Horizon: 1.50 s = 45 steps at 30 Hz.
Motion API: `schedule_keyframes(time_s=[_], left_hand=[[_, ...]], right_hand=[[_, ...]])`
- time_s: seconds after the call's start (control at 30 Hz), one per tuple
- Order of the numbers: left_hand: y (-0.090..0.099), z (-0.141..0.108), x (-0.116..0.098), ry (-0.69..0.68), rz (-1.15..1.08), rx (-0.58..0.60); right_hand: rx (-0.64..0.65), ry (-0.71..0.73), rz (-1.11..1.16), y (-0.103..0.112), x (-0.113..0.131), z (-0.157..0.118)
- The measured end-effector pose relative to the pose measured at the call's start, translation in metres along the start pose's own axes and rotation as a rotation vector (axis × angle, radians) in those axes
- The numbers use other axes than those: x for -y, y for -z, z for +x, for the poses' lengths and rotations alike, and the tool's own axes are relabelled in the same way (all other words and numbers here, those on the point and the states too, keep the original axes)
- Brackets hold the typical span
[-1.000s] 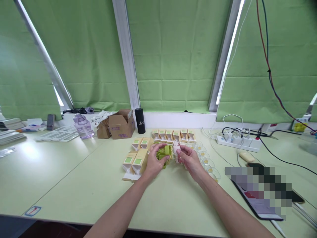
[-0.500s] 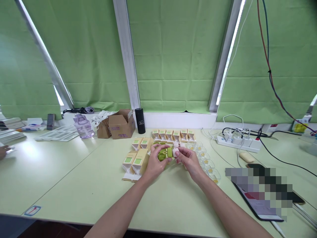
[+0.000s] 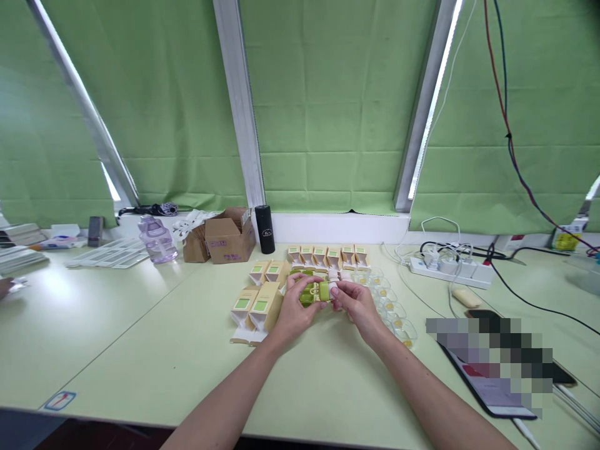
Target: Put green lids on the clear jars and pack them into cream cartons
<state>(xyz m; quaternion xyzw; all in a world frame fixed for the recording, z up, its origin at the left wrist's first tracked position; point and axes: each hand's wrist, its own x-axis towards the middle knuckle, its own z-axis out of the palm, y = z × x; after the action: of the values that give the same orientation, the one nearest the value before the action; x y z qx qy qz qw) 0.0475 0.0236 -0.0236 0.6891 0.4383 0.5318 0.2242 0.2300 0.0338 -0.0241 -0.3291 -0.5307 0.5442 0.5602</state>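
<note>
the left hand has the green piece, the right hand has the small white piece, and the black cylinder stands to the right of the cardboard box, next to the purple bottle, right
Not quite: the head view shows the black cylinder right beside the cardboard box, with that box between it and the purple bottle. The rest stands.

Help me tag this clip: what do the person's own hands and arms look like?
The left hand and right hand show no gloves or rings. The left forearm and right forearm are slim, with no sleeves, watch or bracelet visible.
</note>
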Motion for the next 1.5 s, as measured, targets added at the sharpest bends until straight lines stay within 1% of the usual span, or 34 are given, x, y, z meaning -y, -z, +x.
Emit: schedule_keyframes(time_s=[0.2, 0.3, 0.5, 0.73, 0.93, 1.03, 1.17, 1.23, 1.37, 1.5], left_hand=[[-0.001, -0.001, 0.001, -0.023, 0.005, -0.019], [-0.002, -0.001, 0.002, -0.039, 0.004, -0.027], [-0.004, -0.002, 0.004, -0.091, 0.037, -0.043], [-0.007, -0.007, 0.002, -0.276, 0.293, -0.091], [-0.010, -0.010, 0.003, -0.369, 0.355, -0.086], [-0.011, -0.012, 0.005, -0.349, 0.334, -0.073], [-0.012, -0.015, 0.004, -0.313, 0.328, 0.004], [-0.012, -0.015, 0.002, -0.303, 0.322, 0.022], [-0.011, -0.014, -0.002, -0.283, 0.240, 0.044], [-0.011, -0.012, -0.001, -0.240, 0.132, 0.011]], right_hand=[[-0.035, 0.010, 0.011, -0.004, -0.001, -0.001], [-0.051, 0.044, -0.001, -0.005, -0.001, -0.003], [-0.035, 0.078, -0.060, -0.007, -0.004, -0.003], [-0.087, 0.094, -0.044, -0.009, -0.007, -0.002], [-0.088, 0.130, 0.023, -0.012, -0.009, -0.003], [-0.093, 0.134, 0.044, -0.013, -0.011, -0.002], [-0.138, 0.122, 0.056, -0.016, -0.015, -0.003], [-0.142, 0.119, 0.070, -0.018, -0.017, -0.004], [-0.094, 0.132, 0.052, -0.021, -0.019, -0.007], [-0.053, 0.193, -0.096, -0.019, -0.016, -0.009]])
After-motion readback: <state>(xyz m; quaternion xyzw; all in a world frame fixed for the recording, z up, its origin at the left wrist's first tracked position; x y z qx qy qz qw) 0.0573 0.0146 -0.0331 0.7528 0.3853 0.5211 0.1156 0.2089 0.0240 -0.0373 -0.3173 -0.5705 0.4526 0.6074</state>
